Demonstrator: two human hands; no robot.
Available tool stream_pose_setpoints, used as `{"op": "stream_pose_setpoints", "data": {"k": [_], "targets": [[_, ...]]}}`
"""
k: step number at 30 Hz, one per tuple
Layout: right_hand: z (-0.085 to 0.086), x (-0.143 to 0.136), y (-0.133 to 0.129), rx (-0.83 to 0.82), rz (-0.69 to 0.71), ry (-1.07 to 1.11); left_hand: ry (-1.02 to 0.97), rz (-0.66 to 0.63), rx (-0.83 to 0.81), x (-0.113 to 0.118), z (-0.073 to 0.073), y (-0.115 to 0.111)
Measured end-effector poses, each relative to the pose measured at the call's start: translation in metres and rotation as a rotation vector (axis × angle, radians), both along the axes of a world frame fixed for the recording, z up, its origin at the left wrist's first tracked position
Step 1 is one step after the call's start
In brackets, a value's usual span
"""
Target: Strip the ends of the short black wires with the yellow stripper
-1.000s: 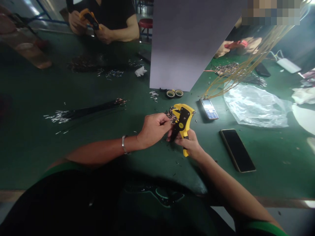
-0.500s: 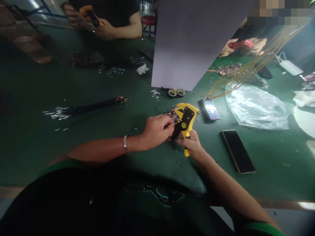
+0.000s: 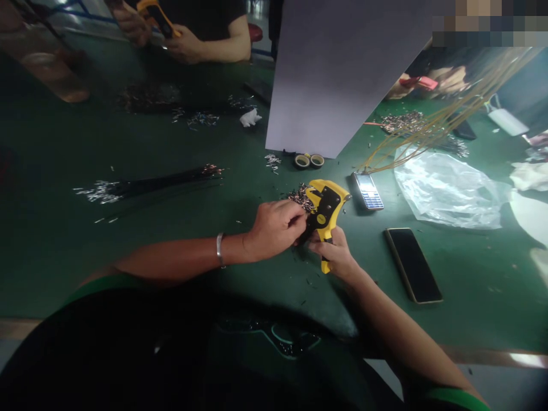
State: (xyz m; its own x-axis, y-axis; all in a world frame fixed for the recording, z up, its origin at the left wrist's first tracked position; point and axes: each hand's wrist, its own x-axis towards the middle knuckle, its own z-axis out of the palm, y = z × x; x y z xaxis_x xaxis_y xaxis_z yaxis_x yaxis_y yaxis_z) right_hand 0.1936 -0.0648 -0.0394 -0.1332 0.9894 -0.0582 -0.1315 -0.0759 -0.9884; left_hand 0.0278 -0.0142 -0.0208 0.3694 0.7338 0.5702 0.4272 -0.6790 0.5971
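Observation:
My right hand is wrapped round the handle of a yellow and black hand tool, whose head points up. Close beside the tool's head, on its left, my left hand is closed, with a dark wire bundle at its fingertips; the fingertips are partly hidden. Copper-coloured wire ends show just above my left hand, against the tool's jaws. Farther left on the green table lies a bundle of black wires with silvery ends at its left.
Two tape rolls lie by a grey panel. On the right are a keypad phone, a black smartphone, a clear plastic bag and yellow wires. Across the table, other people's hands hold tools.
My left hand has shifted very slightly right, nearer the tool's head. My right hand still grips the tool. The whole view has shifted slightly.

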Motion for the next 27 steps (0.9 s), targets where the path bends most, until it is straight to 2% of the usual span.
{"op": "stream_pose_setpoints", "data": {"k": [7, 17, 27], "targets": [[0.000, 0.001, 0.000, -0.015, -0.004, -0.022, 0.065, -0.066, 0.025, -0.001, -0.001, -0.002], [-0.003, 0.000, 0.000, -0.018, -0.020, -0.075, 0.067, -0.050, 0.155, -0.002, -0.011, 0.001], [-0.006, 0.000, 0.000, 0.022, -0.037, -0.121, 0.088, -0.034, 0.270, -0.002, -0.013, 0.000]]}}
